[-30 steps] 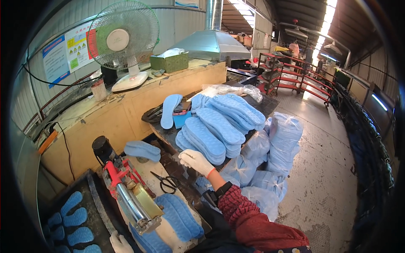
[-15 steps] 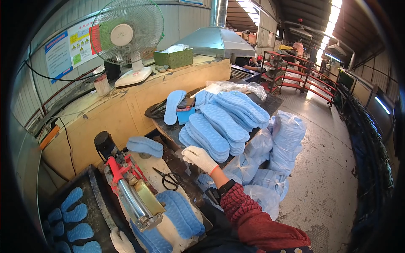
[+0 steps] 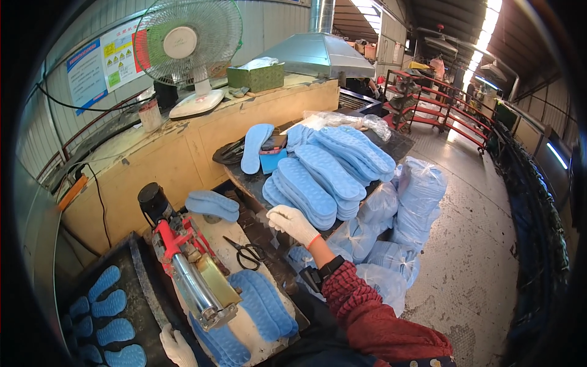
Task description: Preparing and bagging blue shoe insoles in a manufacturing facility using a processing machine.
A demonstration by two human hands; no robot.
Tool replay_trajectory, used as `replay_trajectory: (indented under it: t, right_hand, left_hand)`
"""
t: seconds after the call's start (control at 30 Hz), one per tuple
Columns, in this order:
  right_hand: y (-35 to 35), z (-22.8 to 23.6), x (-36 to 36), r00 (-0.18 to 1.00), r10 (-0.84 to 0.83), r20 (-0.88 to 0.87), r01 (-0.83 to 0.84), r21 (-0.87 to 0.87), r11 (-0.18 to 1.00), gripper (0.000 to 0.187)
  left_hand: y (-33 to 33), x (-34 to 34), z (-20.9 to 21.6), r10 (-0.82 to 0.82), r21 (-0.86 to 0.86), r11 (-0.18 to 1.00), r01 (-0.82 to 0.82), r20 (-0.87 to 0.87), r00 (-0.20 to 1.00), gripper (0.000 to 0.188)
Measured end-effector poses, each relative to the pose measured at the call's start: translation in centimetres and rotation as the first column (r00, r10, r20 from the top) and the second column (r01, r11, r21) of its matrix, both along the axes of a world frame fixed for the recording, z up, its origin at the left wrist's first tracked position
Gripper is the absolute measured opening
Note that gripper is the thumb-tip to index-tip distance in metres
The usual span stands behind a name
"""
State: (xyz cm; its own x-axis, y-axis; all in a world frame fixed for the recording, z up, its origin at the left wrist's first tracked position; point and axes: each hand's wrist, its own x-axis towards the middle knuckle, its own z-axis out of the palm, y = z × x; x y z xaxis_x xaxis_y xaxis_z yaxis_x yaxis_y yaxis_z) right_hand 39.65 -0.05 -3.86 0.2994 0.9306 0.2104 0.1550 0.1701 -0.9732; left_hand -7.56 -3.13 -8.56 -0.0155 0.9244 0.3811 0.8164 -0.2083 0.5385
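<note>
My right hand (image 3: pixel 295 225), in a white knit glove, hovers just in front of the stacked light-blue insoles (image 3: pixel 306 192) on the dark table. Its fingers are drawn together; whatever they may hold is too small to make out. At the lower left, my left hand (image 3: pixel 177 347), also gloved, rests by the rim of a black tray (image 3: pixel 143 287) with its fingers stretched out and nothing visible in them. Between the hands lie black-handled scissors (image 3: pixel 249 255), a pile of blue insoles (image 3: pixel 262 303) and a red-and-silver machine tool (image 3: pixel 194 284) on a pale board.
Several blue insoles (image 3: pixel 115 331) lie in the black tray. Clear bags of insoles (image 3: pixel 419 202) stand on the floor at the right. A fan (image 3: pixel 197 105) and a green box (image 3: pixel 257 77) sit on the ledge behind. Red racks (image 3: pixel 440 107) stand farther back.
The whole view has shifted slightly, so things sit a little farther right. Both hands stay in nearly the same places, and nothing is picked up or put down.
</note>
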Motion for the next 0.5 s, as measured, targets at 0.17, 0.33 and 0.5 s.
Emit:
replay_trajectory:
  t: [0.17, 0.33, 0.5]
  right_hand:
    - [0.0, 0.2, -0.1, 1.0, -0.004, -0.02, 0.004, -0.017, 1.0, 0.021]
    - [-0.1, 0.3, -0.3, 0.999, -0.03, -0.026, 0.029, -0.015, 0.999, 0.019]
    - [-0.1, 0.0, -0.7, 0.999, -0.034, 0.025, 0.033, 0.058, 0.998, 0.016]
  left_hand:
    - [0.0, -0.2, -0.1, 0.011, -0.023, 1.0, -0.011, 0.003, 1.0, 0.034]
    - [0.5, -0.6, -1.1, -0.004, -0.091, 0.996, 0.002, -0.021, 1.0, 0.045]
    - [1.6, -0.5, -2.6, 0.08, -0.003, 0.997, -0.08, 0.09, 0.993, 0.027]
